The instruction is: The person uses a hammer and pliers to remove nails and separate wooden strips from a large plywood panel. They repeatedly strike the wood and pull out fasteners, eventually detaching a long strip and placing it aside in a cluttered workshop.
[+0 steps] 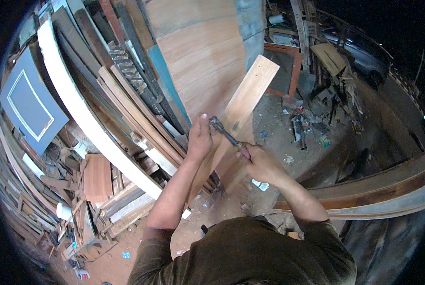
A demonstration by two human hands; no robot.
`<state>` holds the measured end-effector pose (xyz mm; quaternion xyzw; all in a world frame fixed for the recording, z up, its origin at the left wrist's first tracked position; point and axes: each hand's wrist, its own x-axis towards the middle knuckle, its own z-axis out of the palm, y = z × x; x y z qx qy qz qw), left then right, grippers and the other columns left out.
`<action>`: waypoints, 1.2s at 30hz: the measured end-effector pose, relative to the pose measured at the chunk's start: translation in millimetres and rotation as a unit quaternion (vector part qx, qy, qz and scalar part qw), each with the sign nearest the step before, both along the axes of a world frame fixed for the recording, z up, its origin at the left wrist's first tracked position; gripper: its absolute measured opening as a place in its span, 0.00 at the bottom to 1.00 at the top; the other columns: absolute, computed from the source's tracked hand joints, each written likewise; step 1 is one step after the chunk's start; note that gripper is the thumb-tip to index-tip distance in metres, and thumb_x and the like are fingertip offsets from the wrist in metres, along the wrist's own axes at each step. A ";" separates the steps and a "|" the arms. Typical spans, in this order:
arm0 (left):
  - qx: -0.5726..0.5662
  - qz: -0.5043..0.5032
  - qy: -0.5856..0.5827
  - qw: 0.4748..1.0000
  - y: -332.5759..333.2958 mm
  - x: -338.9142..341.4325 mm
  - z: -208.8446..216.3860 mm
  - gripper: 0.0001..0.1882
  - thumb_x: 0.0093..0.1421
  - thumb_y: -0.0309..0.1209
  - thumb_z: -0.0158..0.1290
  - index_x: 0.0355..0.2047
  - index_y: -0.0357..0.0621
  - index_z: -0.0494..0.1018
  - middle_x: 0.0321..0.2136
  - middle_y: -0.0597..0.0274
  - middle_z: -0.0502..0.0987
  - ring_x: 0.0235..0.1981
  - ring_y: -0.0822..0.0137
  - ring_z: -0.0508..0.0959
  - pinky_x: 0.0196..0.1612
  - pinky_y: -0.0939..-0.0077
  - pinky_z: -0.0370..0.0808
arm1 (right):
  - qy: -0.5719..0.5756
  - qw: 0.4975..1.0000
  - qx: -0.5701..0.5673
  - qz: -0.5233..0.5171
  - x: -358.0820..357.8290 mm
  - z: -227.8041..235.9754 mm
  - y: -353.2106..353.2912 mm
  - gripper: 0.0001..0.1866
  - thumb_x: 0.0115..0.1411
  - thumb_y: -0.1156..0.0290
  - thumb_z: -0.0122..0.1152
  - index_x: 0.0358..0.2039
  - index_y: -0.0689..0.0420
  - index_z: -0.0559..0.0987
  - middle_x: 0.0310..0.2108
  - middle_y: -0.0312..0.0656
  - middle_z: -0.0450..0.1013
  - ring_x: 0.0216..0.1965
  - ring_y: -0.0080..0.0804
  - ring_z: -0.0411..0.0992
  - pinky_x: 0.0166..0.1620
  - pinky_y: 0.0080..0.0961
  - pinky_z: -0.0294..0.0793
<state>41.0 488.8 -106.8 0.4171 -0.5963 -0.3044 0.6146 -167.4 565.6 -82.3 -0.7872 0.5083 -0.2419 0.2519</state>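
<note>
A: What are the hands doing?

B: The right hand is wrapped round the reddish handle of a dark tool (a hammer, by its shape, though I wouldn't swear to it).

A: And the left hand?

B: Right by the tool's dark head, fingers bent and thumb uppermost. I cannot tell how tightly it is closed, or whether it has hold of anything.

A: Where's the tool, then?

B: Between the two hands, slanting in front of the lower part of a pale wooden board. The board's far end tilts up to the right; what supports it is hidden.

A: Anything round about?

B: A broad planked panel stands beyond the hands. Off to the left there's a long white beam and a blue-grey door. Scraps litter the dirt floor past the right hand.
</note>
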 end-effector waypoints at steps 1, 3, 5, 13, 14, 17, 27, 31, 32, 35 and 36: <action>0.018 -0.003 0.011 1.000 1.8 -1.3 2.6 0.22 0.76 0.43 0.35 0.35 0.39 0.70 0.23 0.66 0.68 0.26 0.72 0.67 0.34 0.74 0.67 | -0.018 0.999 0.021 0.018 0.3 3.0 -3.8 0.13 0.68 0.64 0.51 0.46 0.60 0.73 0.28 0.54 0.72 0.38 0.51 0.76 0.44 0.48 0.71; 0.016 0.020 0.030 0.999 -0.2 0.4 -1.0 0.21 0.75 0.42 0.36 0.35 0.40 0.69 0.25 0.65 0.68 0.29 0.72 0.66 0.35 0.74 0.67 | -0.052 0.996 0.062 0.043 2.0 11.0 -6.9 0.13 0.67 0.65 0.52 0.45 0.61 0.73 0.28 0.54 0.72 0.37 0.51 0.76 0.43 0.48 0.70; -0.015 0.066 -0.002 0.998 -0.8 0.8 5.8 0.20 0.75 0.42 0.36 0.34 0.40 0.68 0.24 0.65 0.67 0.28 0.72 0.65 0.34 0.73 0.67 | -0.083 0.989 0.106 0.055 6.5 27.7 -2.1 0.13 0.64 0.67 0.54 0.45 0.61 0.73 0.32 0.58 0.74 0.37 0.59 0.74 0.42 0.49 0.69; -0.074 0.161 -0.104 0.979 19.2 3.8 43.2 0.19 0.75 0.41 0.37 0.31 0.40 0.65 0.21 0.64 0.64 0.25 0.69 0.64 0.31 0.70 0.66 | -0.233 0.893 0.351 0.155 -0.6 46.7 -10.0 0.18 0.69 0.65 0.53 0.57 0.56 0.68 0.37 0.48 0.75 0.36 0.33 0.78 0.36 0.28 0.80; -0.092 0.171 -0.110 0.975 17.3 8.8 44.5 0.19 0.75 0.41 0.37 0.31 0.41 0.65 0.21 0.65 0.64 0.24 0.70 0.64 0.31 0.71 0.66 | -0.273 0.866 0.377 0.181 -3.6 52.0 -8.6 0.20 0.69 0.66 0.54 0.59 0.55 0.67 0.40 0.47 0.75 0.37 0.30 0.78 0.37 0.26 0.81; -0.067 0.144 -0.070 0.985 10.1 35.2 55.2 0.20 0.75 0.42 0.36 0.29 0.45 0.65 0.20 0.71 0.61 0.23 0.76 0.60 0.29 0.79 0.61 | -0.328 0.842 0.355 0.241 -18.1 51.7 -4.3 0.25 0.68 0.69 0.56 0.64 0.54 0.64 0.46 0.46 0.73 0.37 0.35 0.79 0.41 0.29 0.82; 0.161 -0.065 0.117 0.978 76.9 67.0 129.6 0.20 0.73 0.49 0.41 0.36 0.46 0.69 0.14 0.72 0.61 0.08 0.77 0.62 0.07 0.83 0.59 | -0.358 0.829 0.310 0.297 -89.9 131.5 -25.0 0.34 0.66 0.76 0.54 0.71 0.55 0.55 0.51 0.47 0.73 0.44 0.40 0.78 0.50 0.35 0.79; 0.173 -0.049 0.087 0.980 95.5 59.1 140.3 0.22 0.73 0.48 0.41 0.44 0.41 0.72 0.14 0.68 0.65 0.08 0.76 0.64 0.07 0.82 0.59 | -0.332 0.841 0.296 0.308 -87.4 156.1 -39.6 0.34 0.66 0.76 0.52 0.71 0.54 0.55 0.49 0.47 0.75 0.44 0.39 0.79 0.49 0.32 0.79; 0.171 -0.057 0.089 0.980 95.1 62.1 137.7 0.23 0.73 0.48 0.41 0.45 0.40 0.72 0.14 0.68 0.65 0.08 0.76 0.65 0.07 0.82 0.59 | -0.322 0.849 0.287 0.305 -88.4 163.5 -41.0 0.34 0.66 0.76 0.52 0.71 0.52 0.55 0.48 0.47 0.75 0.43 0.38 0.79 0.48 0.31 0.79; 0.170 -0.037 0.110 0.979 96.3 53.4 136.6 0.24 0.73 0.48 0.39 0.47 0.38 0.72 0.13 0.67 0.66 0.07 0.75 0.64 0.07 0.81 0.59 | -0.270 0.887 0.221 0.302 -93.3 177.7 -56.9 0.33 0.67 0.73 0.50 0.71 0.55 0.53 0.36 0.42 0.75 0.31 0.29 0.80 0.28 0.16 0.75; 0.171 -0.023 0.120 0.978 96.2 50.0 135.9 0.24 0.73 0.48 0.39 0.48 0.38 0.71 0.13 0.67 0.65 0.07 0.75 0.64 0.07 0.81 0.59 | -0.256 0.895 0.204 0.302 -95.3 181.0 -63.8 0.33 0.67 0.72 0.50 0.71 0.56 0.53 0.33 0.40 0.74 0.28 0.27 0.80 0.23 0.13 0.74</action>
